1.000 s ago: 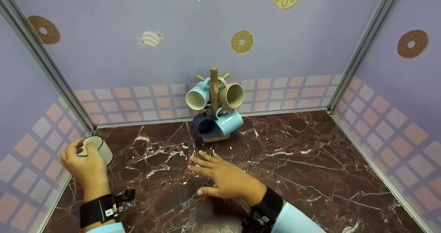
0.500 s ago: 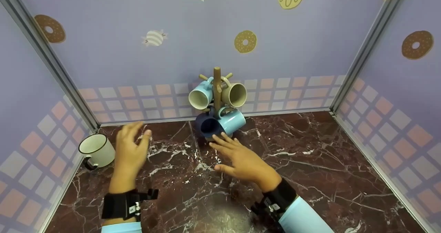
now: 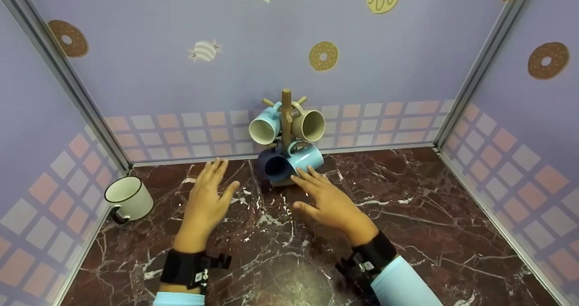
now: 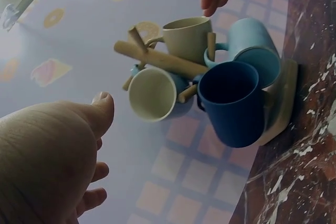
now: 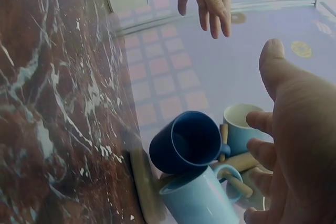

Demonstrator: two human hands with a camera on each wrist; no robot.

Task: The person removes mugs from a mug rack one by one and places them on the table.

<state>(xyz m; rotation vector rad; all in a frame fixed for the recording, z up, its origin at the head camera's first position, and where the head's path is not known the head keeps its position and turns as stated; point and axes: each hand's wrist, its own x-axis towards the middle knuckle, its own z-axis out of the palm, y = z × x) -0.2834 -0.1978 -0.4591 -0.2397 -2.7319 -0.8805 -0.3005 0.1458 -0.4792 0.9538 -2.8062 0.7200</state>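
Observation:
A wooden mug tree (image 3: pixel 286 116) stands near the back wall with mugs hung on its pegs. Its upper pegs carry a light blue mug (image 3: pixel 265 127) with a pale inside and a beige mug (image 3: pixel 309 125). Below them hang a dark blue mug (image 4: pixel 233 106) and a glossy light blue mug (image 5: pixel 197 198). My left hand (image 3: pixel 206 202), fingers straight and holding nothing, is in front and left of the tree. My right hand (image 3: pixel 332 206) is spread just in front of the lower light blue mug; whether the fingertips touch it I cannot tell.
A cream mug (image 3: pixel 131 199) with a dark rim and black handle stands upright at the left, near the side wall. Patterned panels (image 3: pixel 158 70) enclose the dark red marbled tabletop (image 3: pixel 407 215) at the back and both sides.
My left hand has left the cream mug at the left, its fingers straightening, and moved right toward the mug tree. My right hand has moved forward and right, closer to the lower mugs.

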